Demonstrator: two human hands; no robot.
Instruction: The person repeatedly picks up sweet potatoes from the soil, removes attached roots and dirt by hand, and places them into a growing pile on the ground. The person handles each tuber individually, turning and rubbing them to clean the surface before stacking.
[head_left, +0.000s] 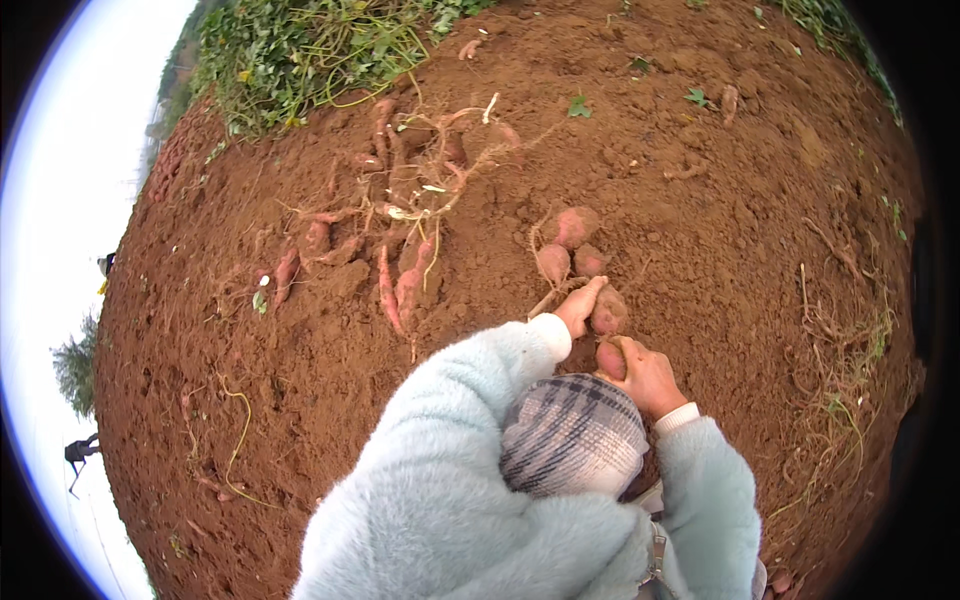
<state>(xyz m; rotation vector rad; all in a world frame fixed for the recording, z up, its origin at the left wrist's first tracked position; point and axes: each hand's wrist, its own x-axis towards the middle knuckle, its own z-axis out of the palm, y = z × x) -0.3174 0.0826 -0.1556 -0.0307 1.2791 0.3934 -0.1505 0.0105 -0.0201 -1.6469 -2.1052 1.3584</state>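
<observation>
My left hand (581, 306) is closed around the root stem of a sweet potato cluster, its fingertips beside a soil-coated sweet potato (609, 310). Just beyond it lie three more reddish sweet potatoes, one of them the upper sweet potato (576, 227), with a thin root curving beside them. My right hand (651, 376) grips another sweet potato (612, 360), slightly nearer to me. Both arms are in pale blue fuzzy sleeves. Between them, a rounded piece of plaid cloth (574, 435) hides the ground. The left palm and part of the stem are hidden.
Slender sweet potatoes (409, 289) and tangled roots (450, 199) lie on the brown soil to the left. Green vines (300, 60) are heaped at the upper left. Dry stems (832, 352) lie at the right. A distant person (81, 450) stands at the far left.
</observation>
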